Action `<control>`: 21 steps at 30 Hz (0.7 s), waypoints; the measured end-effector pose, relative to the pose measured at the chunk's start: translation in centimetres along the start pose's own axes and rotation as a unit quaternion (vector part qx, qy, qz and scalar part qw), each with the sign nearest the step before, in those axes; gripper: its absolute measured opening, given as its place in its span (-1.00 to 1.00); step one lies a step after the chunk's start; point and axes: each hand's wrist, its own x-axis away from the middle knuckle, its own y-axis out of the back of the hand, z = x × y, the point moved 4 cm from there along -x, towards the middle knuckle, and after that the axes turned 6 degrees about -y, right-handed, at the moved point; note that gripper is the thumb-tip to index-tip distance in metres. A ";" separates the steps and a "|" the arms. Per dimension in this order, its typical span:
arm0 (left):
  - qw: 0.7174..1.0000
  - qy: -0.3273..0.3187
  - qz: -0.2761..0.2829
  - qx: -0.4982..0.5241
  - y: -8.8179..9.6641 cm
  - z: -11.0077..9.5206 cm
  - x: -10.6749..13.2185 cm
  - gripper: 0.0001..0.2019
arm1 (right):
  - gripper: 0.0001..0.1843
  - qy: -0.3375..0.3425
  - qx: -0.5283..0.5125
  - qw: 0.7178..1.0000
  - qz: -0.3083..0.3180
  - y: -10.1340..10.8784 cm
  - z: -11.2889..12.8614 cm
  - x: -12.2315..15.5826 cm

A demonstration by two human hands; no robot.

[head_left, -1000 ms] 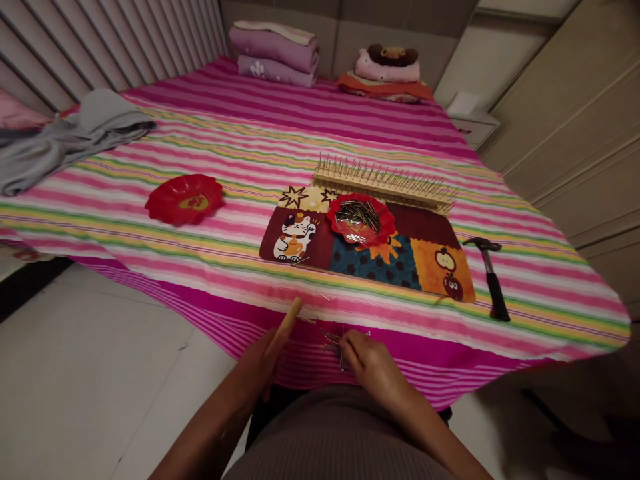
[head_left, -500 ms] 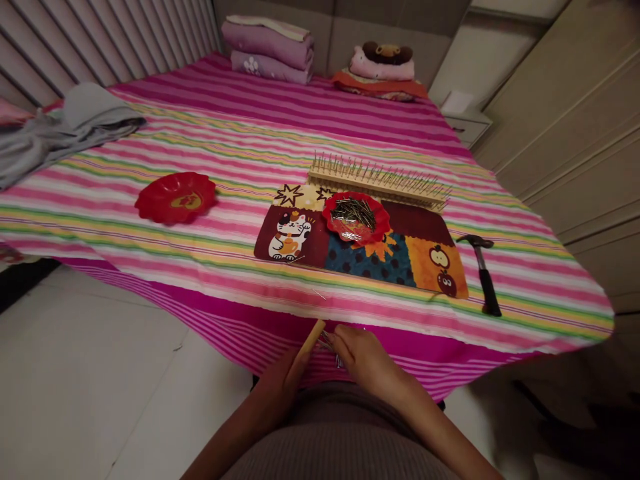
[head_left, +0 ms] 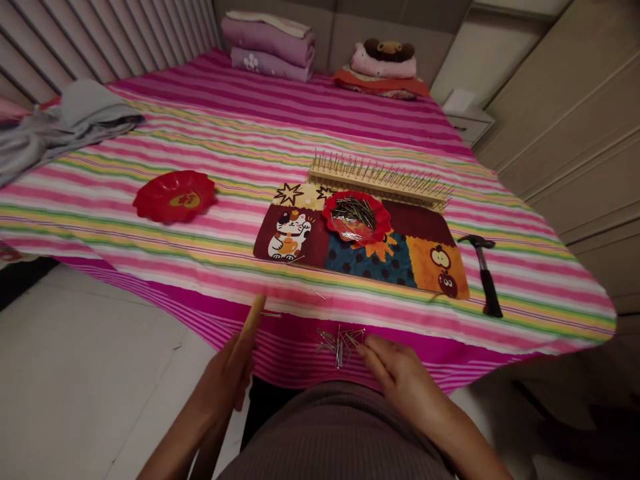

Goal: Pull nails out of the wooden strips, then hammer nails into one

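1. Well, the 2 hands are apart, both on the near side of the patterned mat [head_left: 375, 267]. The left hand [head_left: 227, 370] is wrapped around a wooden strip [head_left: 254, 317], its far end angled toward the mat; 1 protruding nail [head_left: 273, 315] appears to jut sideways from it. Gripping the near part probably leaves that nail clear of the fingers.
2. Nearer the person than the mat, the right hand [head_left: 400, 363] has its fingers drawn together beside the loose nails [head_left: 339, 347]; whether they pinch a nail, I cannot tell. The pile presumably lies there for short reaches.
3. On the mat, toward its far edge, sits a red dish [head_left: 384, 223] of nails, its raised rim likely keeping them gathered. 1 stray nail [head_left: 296, 259] lies at the mat's near left edge.
4. Along the mat's far edge rests a nail-studded block [head_left: 375, 183], perhaps set back to spare the forearms.
5. Right of the mat, a hammer [head_left: 486, 277] points its handle toward the person, seemingly for easy grasping.
6. Left of the mat lies another red dish [head_left: 157, 197]; farther left, a grey garment [head_left: 100, 110].
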 end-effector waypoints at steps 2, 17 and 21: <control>0.999 0.029 0.012 0.026 0.7 -0.9 0.2 -0.31 | -0.66 -0.024 0.015 1.000 -0.005 -0.6 -1.2 -0.5; 0.979 -0.164 0.121 -0.004 -3.8 -1.8 -0.2 -0.46 | -0.69 0.108 0.121 0.987 0.015 -3.1 3.4 -2.4; 0.973 -0.198 0.121 0.005 -4.4 -1.7 -0.1 -0.43 | -0.72 0.100 0.088 0.991 0.007 -3.2 3.0 -2.4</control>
